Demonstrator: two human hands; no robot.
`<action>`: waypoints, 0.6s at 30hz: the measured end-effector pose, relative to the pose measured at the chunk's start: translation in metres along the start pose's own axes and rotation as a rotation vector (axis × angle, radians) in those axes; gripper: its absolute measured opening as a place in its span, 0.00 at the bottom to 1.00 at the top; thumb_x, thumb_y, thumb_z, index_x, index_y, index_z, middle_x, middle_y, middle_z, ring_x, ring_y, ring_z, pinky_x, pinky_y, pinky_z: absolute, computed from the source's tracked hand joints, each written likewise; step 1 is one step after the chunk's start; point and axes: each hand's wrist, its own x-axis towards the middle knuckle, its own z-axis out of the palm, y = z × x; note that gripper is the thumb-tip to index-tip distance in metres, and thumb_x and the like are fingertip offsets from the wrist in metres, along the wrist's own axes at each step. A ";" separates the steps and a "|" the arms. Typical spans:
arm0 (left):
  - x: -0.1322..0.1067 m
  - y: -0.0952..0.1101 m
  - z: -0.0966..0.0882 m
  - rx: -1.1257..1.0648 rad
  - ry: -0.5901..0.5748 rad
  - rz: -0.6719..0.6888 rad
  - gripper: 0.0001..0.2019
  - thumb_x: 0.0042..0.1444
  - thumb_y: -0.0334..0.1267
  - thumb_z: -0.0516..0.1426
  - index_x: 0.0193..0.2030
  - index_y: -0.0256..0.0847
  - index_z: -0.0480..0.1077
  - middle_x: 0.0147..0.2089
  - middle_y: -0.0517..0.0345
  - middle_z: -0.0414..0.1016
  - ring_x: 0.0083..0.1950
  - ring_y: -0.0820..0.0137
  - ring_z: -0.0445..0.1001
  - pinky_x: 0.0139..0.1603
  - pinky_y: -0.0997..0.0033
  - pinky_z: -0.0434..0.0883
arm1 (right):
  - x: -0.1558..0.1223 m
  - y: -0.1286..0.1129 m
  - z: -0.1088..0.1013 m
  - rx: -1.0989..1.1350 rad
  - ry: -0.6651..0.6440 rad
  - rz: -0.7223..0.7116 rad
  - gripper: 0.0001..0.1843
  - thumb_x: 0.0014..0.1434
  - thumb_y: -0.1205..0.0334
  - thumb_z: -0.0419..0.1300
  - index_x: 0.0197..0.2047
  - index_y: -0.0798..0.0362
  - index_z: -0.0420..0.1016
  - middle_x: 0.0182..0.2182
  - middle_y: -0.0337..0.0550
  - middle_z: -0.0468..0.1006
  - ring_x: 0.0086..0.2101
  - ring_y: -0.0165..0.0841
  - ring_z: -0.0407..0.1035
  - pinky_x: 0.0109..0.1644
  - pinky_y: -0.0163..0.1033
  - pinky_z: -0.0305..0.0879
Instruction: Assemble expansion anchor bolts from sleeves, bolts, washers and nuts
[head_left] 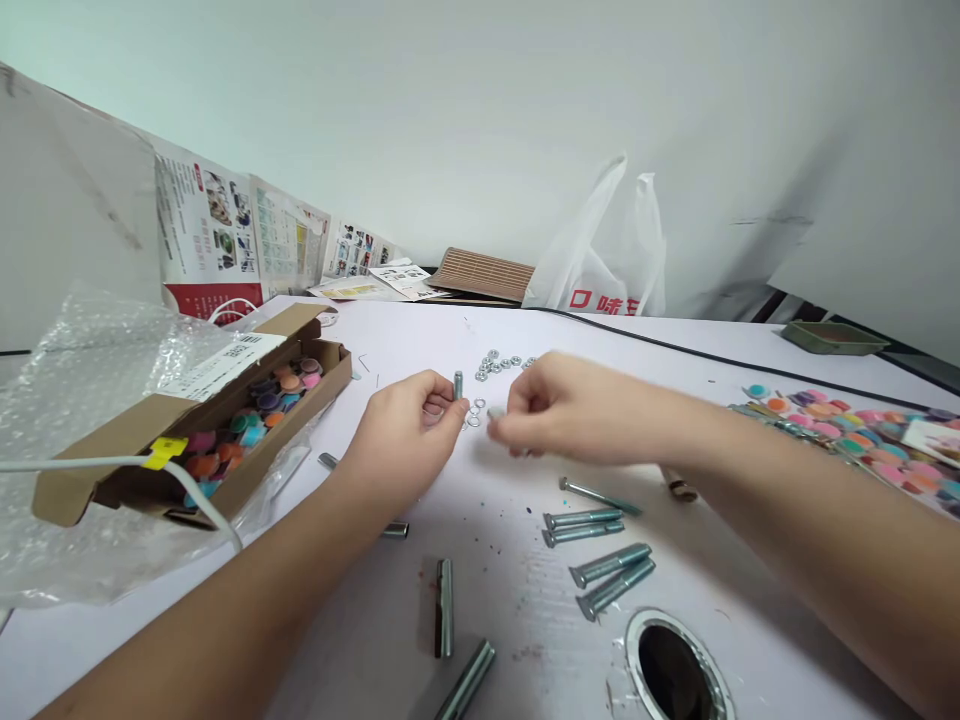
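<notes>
My left hand (409, 430) is closed round a grey metal bolt (458, 385), whose end sticks up between thumb and forefinger. My right hand (559, 405) pinches a small silvery part (496, 411), likely a nut or washer, a short way to the right of the bolt's tip. Between and behind the hands lie loose washers (474, 413) and a cluster of small nuts (499, 362) on the white table (750, 590). Several more bolts (609, 570) lie in front of my right forearm.
An open cardboard box (180, 440) of coloured round discs sits on bubble wrap at left, a white cable across it. More coloured discs (862, 430) lie at right. A round cable hole (675, 670) is near the front edge. A white plastic bag (600, 260) and leaflets line the wall.
</notes>
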 end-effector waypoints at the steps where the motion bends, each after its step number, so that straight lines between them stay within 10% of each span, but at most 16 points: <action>1: -0.002 0.001 0.002 0.012 -0.034 0.022 0.10 0.58 0.46 0.57 0.36 0.42 0.72 0.33 0.62 0.75 0.35 0.71 0.70 0.37 0.69 0.66 | 0.000 0.002 -0.009 0.065 0.024 -0.001 0.17 0.56 0.52 0.62 0.23 0.55 0.72 0.23 0.43 0.74 0.23 0.29 0.64 0.24 0.35 0.58; 18: -0.002 0.001 0.012 0.014 -0.234 0.111 0.08 0.60 0.42 0.56 0.33 0.41 0.70 0.32 0.65 0.75 0.35 0.74 0.70 0.36 0.74 0.64 | 0.015 0.024 -0.025 0.006 -0.035 -0.176 0.13 0.59 0.58 0.60 0.44 0.52 0.81 0.22 0.36 0.65 0.22 0.26 0.53 0.24 0.35 0.50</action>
